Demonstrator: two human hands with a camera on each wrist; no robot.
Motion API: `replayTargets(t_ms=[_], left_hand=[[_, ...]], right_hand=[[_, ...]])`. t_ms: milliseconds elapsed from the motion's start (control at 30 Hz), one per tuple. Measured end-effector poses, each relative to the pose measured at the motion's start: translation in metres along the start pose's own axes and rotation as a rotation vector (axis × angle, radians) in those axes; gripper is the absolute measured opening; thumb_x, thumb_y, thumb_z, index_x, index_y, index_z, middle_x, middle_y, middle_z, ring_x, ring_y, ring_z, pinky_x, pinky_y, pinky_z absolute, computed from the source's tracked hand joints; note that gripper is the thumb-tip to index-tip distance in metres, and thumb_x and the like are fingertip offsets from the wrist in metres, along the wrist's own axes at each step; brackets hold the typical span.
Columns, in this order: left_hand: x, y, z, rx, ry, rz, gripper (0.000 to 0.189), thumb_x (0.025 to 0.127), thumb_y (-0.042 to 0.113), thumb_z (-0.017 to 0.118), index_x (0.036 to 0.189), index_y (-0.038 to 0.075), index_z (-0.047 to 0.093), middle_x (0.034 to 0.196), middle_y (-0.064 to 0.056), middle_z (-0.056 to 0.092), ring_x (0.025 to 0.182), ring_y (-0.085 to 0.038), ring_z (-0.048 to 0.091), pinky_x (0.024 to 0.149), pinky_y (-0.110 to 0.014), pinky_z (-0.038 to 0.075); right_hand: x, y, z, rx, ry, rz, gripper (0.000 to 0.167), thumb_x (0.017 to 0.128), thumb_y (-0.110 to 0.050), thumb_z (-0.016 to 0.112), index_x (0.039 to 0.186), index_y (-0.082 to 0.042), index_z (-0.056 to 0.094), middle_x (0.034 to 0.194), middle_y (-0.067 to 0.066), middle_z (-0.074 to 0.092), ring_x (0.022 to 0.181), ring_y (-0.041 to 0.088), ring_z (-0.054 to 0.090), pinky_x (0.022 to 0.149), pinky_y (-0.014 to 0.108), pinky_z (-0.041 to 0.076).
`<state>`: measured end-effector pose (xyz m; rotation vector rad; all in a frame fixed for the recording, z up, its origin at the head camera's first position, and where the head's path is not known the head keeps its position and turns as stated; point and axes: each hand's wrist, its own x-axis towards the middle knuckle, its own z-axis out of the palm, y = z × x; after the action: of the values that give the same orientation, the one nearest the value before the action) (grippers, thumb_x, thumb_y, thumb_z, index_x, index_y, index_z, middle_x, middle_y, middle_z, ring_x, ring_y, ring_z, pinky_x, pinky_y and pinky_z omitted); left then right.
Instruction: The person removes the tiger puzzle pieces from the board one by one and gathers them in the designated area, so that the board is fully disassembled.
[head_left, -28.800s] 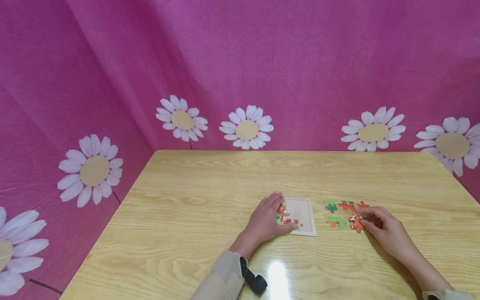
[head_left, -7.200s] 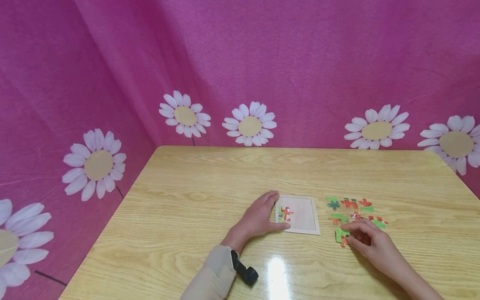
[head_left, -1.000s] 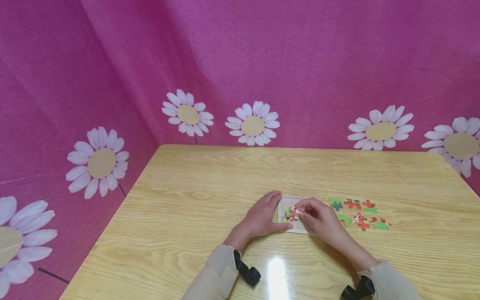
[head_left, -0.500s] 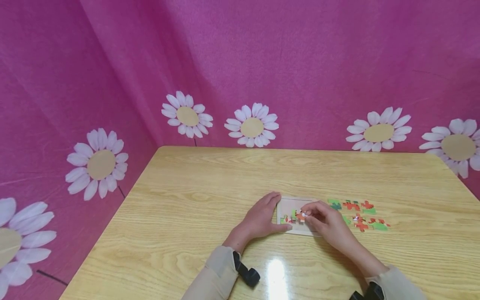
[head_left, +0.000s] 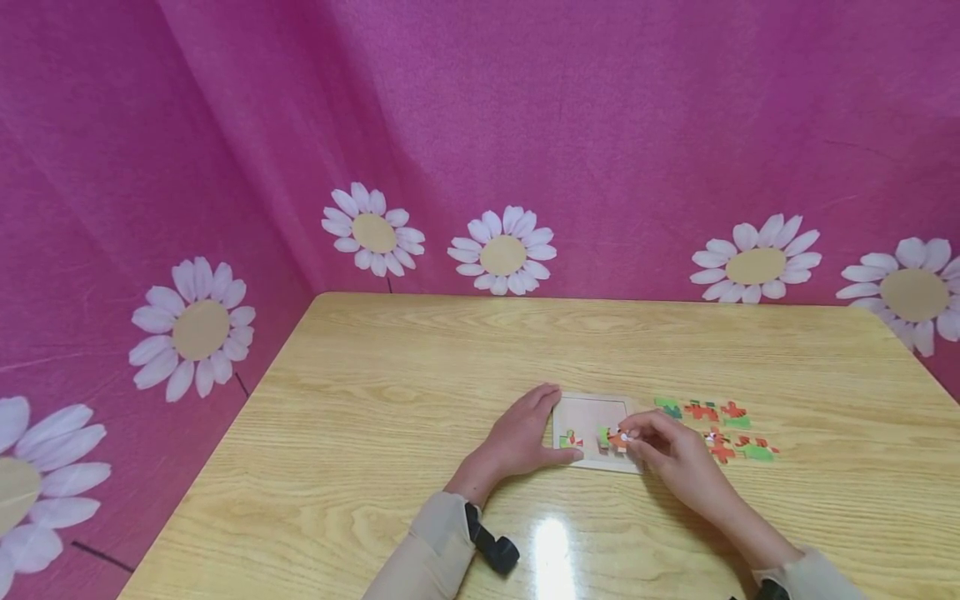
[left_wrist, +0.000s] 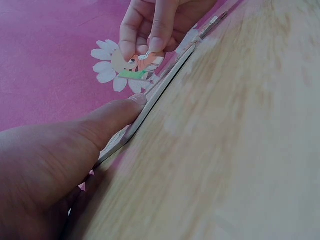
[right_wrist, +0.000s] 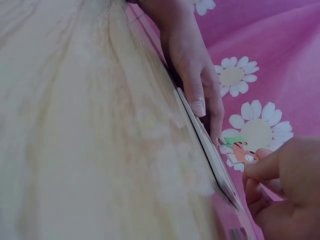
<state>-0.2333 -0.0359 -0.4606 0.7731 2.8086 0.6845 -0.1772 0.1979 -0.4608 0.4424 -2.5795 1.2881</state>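
A pale wooden puzzle board (head_left: pixel 592 406) with a raised rim lies on the table in the head view. My left hand (head_left: pixel 517 437) grips its left side, the thumb on the near rim and the fingers at the far left corner. One green-and-red puzzle piece (head_left: pixel 567 440) sits in the board's near left corner. My right hand (head_left: pixel 678 454) pinches an orange, white and green puzzle piece (head_left: pixel 617 439) above the board's right part. In the left wrist view that held piece (left_wrist: pixel 142 65) is raised off the board and tilted. Fingertips hide part of it.
Right of the board, loose puzzle pieces lie in two rows: a green one (head_left: pixel 667 407), an orange-striped one (head_left: pixel 702 410), an orange-and-green one (head_left: pixel 736 412), an orange-and-white one (head_left: pixel 722 450) and a green-and-red one (head_left: pixel 759 450). A flowered pink cloth (head_left: pixel 600 150) hangs behind the table.
The right hand has lifted the orange piece from beside the corner piece and carried it rightward over the board. My left hand has stayed at the board's left side.
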Motion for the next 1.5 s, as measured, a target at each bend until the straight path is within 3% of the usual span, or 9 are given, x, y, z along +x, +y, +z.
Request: replayTargets(t_ms=[300,767,1033,1200,1500], left_hand=[[0.000,-0.001,0.001,-0.007,0.001,-0.001,0.092,0.084,0.055,0.070,0.153,0.009,0.031,0.161,-0.003,0.029,0.150,-0.020,0.029,0.123,-0.036,0.030],[0.002,-0.003,0.002,0.004,0.014,0.015,0.091,0.083,0.056,0.070,0.153,0.009,0.033,0.160,-0.003,0.031,0.149,-0.020,0.031,0.123,-0.036,0.031],[0.002,-0.004,0.003,-0.005,0.020,0.020,0.091,0.083,0.055,0.070,0.152,0.008,0.033,0.160,-0.004,0.031,0.149,-0.021,0.031,0.122,-0.036,0.031],[0.002,-0.003,0.003,-0.002,0.023,0.029,0.091,0.084,0.055,0.070,0.152,0.007,0.032,0.161,-0.005,0.031,0.149,-0.022,0.031,0.123,-0.037,0.030],[0.001,-0.003,0.002,-0.008,0.018,0.022,0.092,0.084,0.055,0.069,0.153,0.008,0.032,0.161,-0.004,0.030,0.149,-0.022,0.031,0.122,-0.037,0.031]], right_hand=[[-0.007,0.005,-0.006,-0.003,0.034,-0.046,0.023,0.084,0.006,0.069,0.101,-0.010,0.069,0.087,-0.001,0.065,0.079,-0.006,0.055,0.067,0.011,0.052],[-0.019,0.016,-0.018,0.009,0.030,-0.047,0.022,0.085,0.007,0.067,0.101,-0.009,0.068,0.095,0.000,0.066,0.079,-0.004,0.056,0.068,0.009,0.052],[-0.027,0.019,-0.029,-0.016,0.057,-0.018,0.022,0.086,0.004,0.069,0.102,-0.011,0.068,0.097,-0.006,0.065,0.081,-0.005,0.056,0.069,0.007,0.051],[-0.033,0.024,-0.034,-0.003,0.070,-0.038,0.022,0.086,0.006,0.068,0.102,-0.008,0.068,0.090,-0.009,0.063,0.077,-0.004,0.057,0.066,0.008,0.050],[-0.039,0.029,-0.041,0.004,0.105,-0.070,0.021,0.086,0.008,0.067,0.101,-0.007,0.068,0.096,-0.017,0.064,0.082,-0.009,0.059,0.069,0.005,0.051]])
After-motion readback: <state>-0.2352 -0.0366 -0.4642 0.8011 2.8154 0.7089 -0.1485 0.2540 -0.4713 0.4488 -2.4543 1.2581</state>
